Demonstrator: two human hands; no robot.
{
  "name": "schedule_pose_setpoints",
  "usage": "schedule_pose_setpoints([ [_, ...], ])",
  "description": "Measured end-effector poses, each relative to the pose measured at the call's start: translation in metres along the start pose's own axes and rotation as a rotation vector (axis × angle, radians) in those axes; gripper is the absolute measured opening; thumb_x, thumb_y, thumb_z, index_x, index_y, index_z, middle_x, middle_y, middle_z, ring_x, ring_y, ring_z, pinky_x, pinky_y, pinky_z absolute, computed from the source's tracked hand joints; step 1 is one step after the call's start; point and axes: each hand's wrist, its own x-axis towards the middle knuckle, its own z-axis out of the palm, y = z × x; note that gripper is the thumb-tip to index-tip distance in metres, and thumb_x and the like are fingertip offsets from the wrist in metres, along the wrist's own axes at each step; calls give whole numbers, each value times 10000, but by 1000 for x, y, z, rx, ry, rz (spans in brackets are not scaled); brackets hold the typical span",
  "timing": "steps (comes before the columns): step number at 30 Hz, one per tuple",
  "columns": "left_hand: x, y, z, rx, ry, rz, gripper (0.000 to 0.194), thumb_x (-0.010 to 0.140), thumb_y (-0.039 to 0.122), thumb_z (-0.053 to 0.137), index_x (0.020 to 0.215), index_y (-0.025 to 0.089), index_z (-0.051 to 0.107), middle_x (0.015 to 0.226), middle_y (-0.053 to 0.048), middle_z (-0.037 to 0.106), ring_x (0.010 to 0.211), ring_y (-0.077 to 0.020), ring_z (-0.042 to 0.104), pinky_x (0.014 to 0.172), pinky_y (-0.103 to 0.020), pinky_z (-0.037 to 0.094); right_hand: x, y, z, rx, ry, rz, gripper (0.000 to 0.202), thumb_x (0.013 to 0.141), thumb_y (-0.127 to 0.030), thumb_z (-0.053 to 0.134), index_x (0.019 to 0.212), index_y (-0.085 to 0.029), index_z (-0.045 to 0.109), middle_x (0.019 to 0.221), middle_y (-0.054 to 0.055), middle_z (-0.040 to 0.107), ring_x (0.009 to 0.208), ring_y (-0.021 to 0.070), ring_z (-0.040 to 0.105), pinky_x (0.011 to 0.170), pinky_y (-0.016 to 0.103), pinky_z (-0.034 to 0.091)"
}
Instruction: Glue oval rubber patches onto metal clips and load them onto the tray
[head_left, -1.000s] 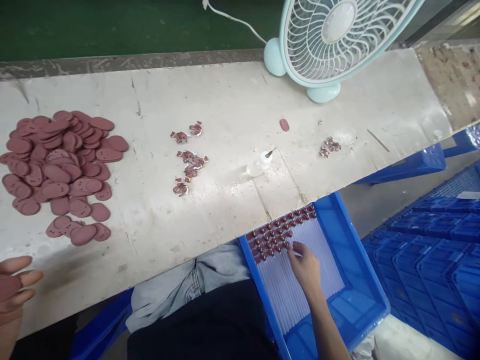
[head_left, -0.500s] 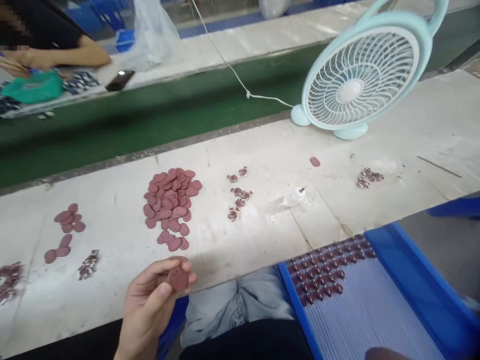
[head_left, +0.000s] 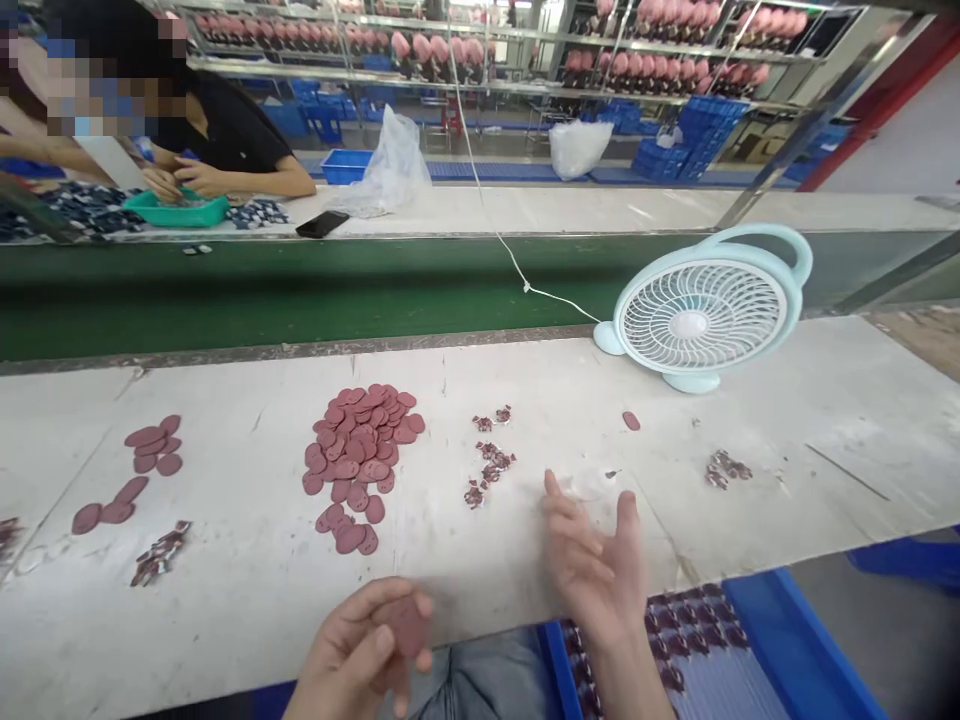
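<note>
My left hand (head_left: 360,650) pinches a dark pink oval disc (head_left: 409,627) between thumb and fingers, over the table's near edge. To its right, my right hand (head_left: 596,560) is raised with fingers apart and palm up, holding nothing. Just beyond the right fingertips lies a whitish patch with a small dark tip (head_left: 613,474), partly hidden by the hand. A large pile of pink oval discs (head_left: 364,445) lies beyond my left hand. Small brown-and-white pieces (head_left: 495,460) are scattered between the pile and my right hand.
A light blue fan (head_left: 690,325) stands at the back right, its white cord running away. Below the right edge sits a blue tray (head_left: 795,640) with rows of dark pieces. More discs (head_left: 154,445) lie at left. Across a green gap, a person (head_left: 232,130) works over a green basket (head_left: 180,212).
My right hand has come into view over the table. My left hand, still with the disc, appears lower and further right. The view has tilted up, showing more background.
</note>
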Motion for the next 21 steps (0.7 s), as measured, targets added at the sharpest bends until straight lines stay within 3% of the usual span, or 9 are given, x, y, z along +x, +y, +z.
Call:
schedule_pose_setpoints([
  [2, 2, -11, 8, -39, -94, -49, 299, 738, 310, 826, 1009, 203, 757, 964, -121, 759, 650, -199, 703, 401, -196, 477, 19, -1, 3, 247, -18, 114, 526, 954, -623, 416, 1118, -173, 634, 741, -39, 555, 459, 27, 441, 302, 52, 307],
  [4, 7, -20, 13, -93, -177, -84, 272, 777, 295, 796, 1028, 201, 750, 1027, -129, 752, 721, -202, 726, 434, -183, 499, 22, -1, 7, 315, -21, 178, 444, 980, -553, 432, 1047, -165, 638, 668, -64, 517, 420, 20, 422, 314, 50, 328],
  [8, 15, -33, 14, -220, -269, -107, 220, 833, 240, 741, 1049, 204, 734, 1139, -130, 739, 847, -217, 755, 512, -166, 530, -9, 6, 17, 35, 88, 205, 357, 935, -527, 544, 1005, -192, 645, 584, -73, 507, 345, 16, 368, 305, 96, 323],
  [11, 15, -37, 16, -280, -262, -107, 152, 856, 224, 720, 1005, 194, 732, 1174, -141, 737, 928, -227, 753, 582, -167, 544, -44, 21, 23, -276, 122, 106, 387, 838, -593, 638, 1010, -247, 635, 565, -49, 549, 344, 79, 457, 284, 164, 340],
  [14, 10, -40, 21, -291, -252, -152, 130, 852, 210, 730, 980, 185, 735, 1155, -142, 751, 996, -229, 740, 652, -169, 545, -71, 40, 32, -490, 164, -82, 361, 825, -571, 667, 1043, -290, 605, 610, -30, 580, 439, 153, 558, 332, 238, 411],
  [18, 6, -43, 26, -278, -270, -193, 204, 851, 210, 735, 1051, 175, 752, 1152, -138, 757, 952, -195, 745, 718, -188, 553, -85, 61, 43, -739, 244, -384, 261, 863, -485, 659, 1068, -330, 612, 716, -3, 623, 553, 201, 620, 479, 349, 494],
  [21, 4, -44, 27, -278, -312, -178, 212, 864, 226, 724, 1069, 188, 762, 1167, -121, 756, 868, -164, 754, 748, -199, 557, -87, 58, 35, -864, 190, -459, 216, 913, -392, 610, 1128, -374, 614, 864, 21, 652, 643, 238, 666, 554, 419, 530],
])
